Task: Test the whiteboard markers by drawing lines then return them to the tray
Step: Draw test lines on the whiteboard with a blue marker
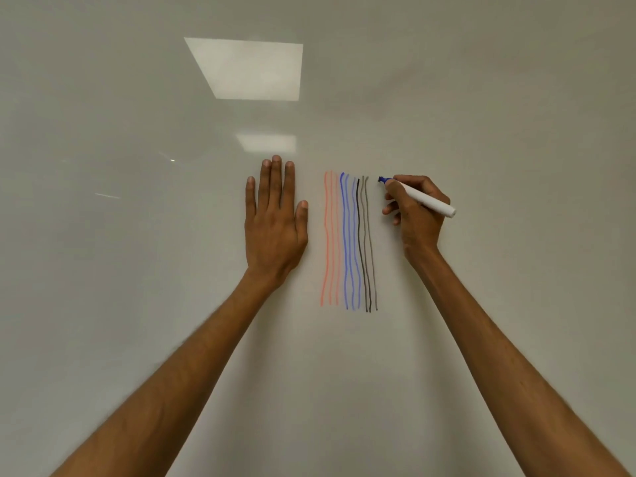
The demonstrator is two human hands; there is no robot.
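A whiteboard (137,270) fills the whole view. On it run several wavy vertical lines: red ones (327,235) at the left, blue ones (347,235) in the middle, black and grey ones (366,242) at the right. My right hand (416,215) grips a white marker (430,201) with a blue tip. The tip touches the board just right of the top of the grey lines. My left hand (275,222) rests flat on the board left of the red lines, fingers straight. No tray is in view.
Two ceiling lights are reflected on the board as bright patches (251,68) above the hands. Bare board surface stretches to the right of the lines and all around the arms.
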